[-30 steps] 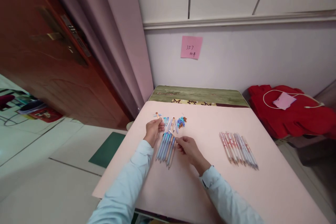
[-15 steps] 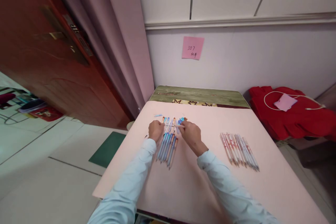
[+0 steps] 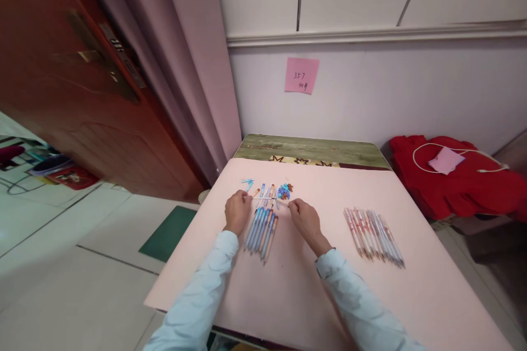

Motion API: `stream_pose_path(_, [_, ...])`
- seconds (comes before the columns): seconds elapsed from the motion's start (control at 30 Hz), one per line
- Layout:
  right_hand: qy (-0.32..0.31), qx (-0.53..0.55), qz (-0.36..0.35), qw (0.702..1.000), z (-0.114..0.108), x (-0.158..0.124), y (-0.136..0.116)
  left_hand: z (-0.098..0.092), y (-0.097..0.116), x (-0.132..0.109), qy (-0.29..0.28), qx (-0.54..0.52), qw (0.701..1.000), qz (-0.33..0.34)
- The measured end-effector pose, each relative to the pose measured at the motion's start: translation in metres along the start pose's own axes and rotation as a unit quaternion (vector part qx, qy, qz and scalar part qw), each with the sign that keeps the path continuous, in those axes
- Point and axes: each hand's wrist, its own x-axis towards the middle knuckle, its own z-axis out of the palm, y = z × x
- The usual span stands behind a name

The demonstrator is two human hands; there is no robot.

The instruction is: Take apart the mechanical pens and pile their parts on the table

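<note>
1. The left hand (image 3: 237,211) and the right hand (image 3: 303,218) hold 1 thin pen (image 3: 269,199) between them, crosswise just above the far ends of a row of blue pens (image 3: 261,228). Each hand pinches 1 end with fingers curled; the exact grip is too small to make out.

2. Judging by how things lie, the work looks partly done. A tidy row of white and red pens (image 3: 374,236) lies well apart on the right of the pink table top (image 3: 288,296), and these look finished, though their details are blurred.

3. The blue pens in front of the hands lie side by side and look like the stock in hand. Whether they are complete cannot be told.

4. A small heap of blue and brown caps (image 3: 284,191) lies just beyond the held pen, near the right hand. A few loose blue bits (image 3: 248,181) lie beyond the left hand. These loose parts suggest that pieces remain unfitted.

5. No box, tray or other container stands on the table; pens and parts lie bare on the top.

6. A red cloth (image 3: 457,181) with a white cable lies off the table to the right.
</note>
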Motion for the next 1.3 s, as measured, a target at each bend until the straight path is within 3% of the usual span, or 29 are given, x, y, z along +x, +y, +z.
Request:
stream_pose_path(0.13, [-0.008, 0.037, -0.036, 0.999, 0.021, 0.0, -0.008, -0.001, -0.032, -0.007, 0.119, 0.025, 0.992, 0.038])
stream_pose_path(0.27, [0.028, 0.042, -0.051, 0.997, 0.041, 0.008, -0.01, 0.013, -0.058, -0.014, 0.093, 0.007, 0.995, 0.026])
stream_pose_path(0.5, [0.048, 0.111, -0.098, 0.988, 0.067, 0.021, -0.007, 0.039, -0.044, -0.025, 0.041, -0.082, 0.993, 0.071])
stream_pose_path(0.67, [0.061, 0.159, -0.101, 0.98, 0.07, 0.026, 0.002, 0.04, -0.042, -0.022, 0.039, -0.15, 0.982, 0.107])
stream_pose_path(0.83, [0.052, 0.101, -0.139, 0.984, 0.07, 0.036, -0.005, 0.037, -0.046, -0.023, 0.043, -0.149, 0.982, 0.111])
stream_pose_path(0.97, [0.044, 0.087, -0.15, 0.984, 0.069, 0.037, -0.012, 0.029, -0.043, -0.026, 0.047, -0.131, 0.985, 0.103])
stream_pose_path(1.13, [0.065, 0.11, -0.134, 0.983, 0.055, 0.02, 0.004, -0.001, -0.032, -0.043, 0.048, -0.039, 0.993, 0.101])
stream_pose_path(1.3, [0.026, 0.151, -0.102, 0.983, 0.045, -0.008, 0.021, -0.028, -0.014, -0.061, -0.112, 0.051, 0.992, -0.014])
